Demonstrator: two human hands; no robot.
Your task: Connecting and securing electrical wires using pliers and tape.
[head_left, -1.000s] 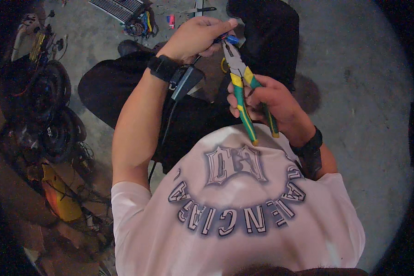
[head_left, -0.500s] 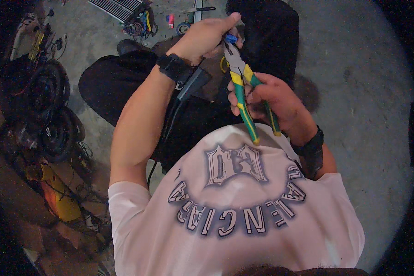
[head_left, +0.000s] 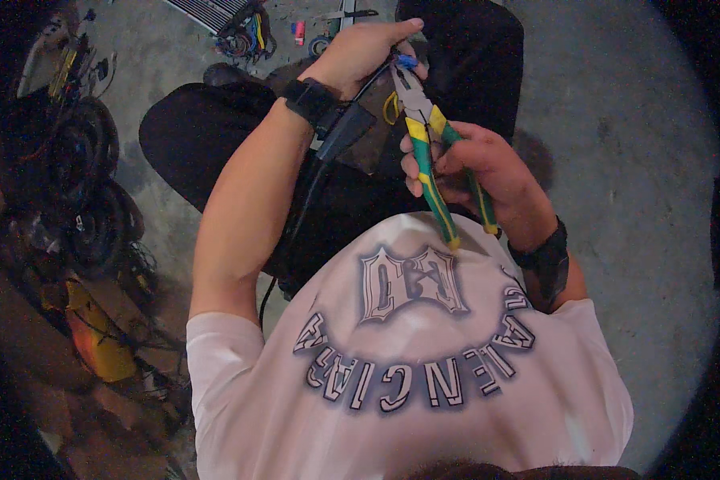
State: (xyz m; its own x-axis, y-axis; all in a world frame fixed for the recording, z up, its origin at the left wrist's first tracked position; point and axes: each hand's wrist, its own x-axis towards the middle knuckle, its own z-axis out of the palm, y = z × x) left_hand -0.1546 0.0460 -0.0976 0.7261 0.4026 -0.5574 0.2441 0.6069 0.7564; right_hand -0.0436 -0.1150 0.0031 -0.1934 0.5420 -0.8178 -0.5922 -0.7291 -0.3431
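Observation:
My left hand [head_left: 361,56] is closed on a small blue piece [head_left: 405,62], which looks like a connector, with a dark cable [head_left: 366,82] running down beside it. My right hand [head_left: 480,168] grips pliers [head_left: 429,170] with green and yellow handles, their jaws right at the blue piece; whether they bite on it I cannot tell. A yellow loop [head_left: 390,107] hangs beside the jaws. A black, angular object [head_left: 342,130] with a thick cable lies over my lap below my left wrist.
A silver grille-like part [head_left: 214,12], coloured wire coils [head_left: 242,43], a small red item [head_left: 299,34] and a blue ring coil [head_left: 322,45] lie on the floor [head_left: 624,160] beyond my crossed legs. Dark wheels [head_left: 88,176], cables, cardboard [head_left: 120,412] and a yellow-orange part [head_left: 98,336] crowd my left.
My left hand has shifted slightly up and to the right with the blue piece. The pliers and my right hand have moved a little right and up.

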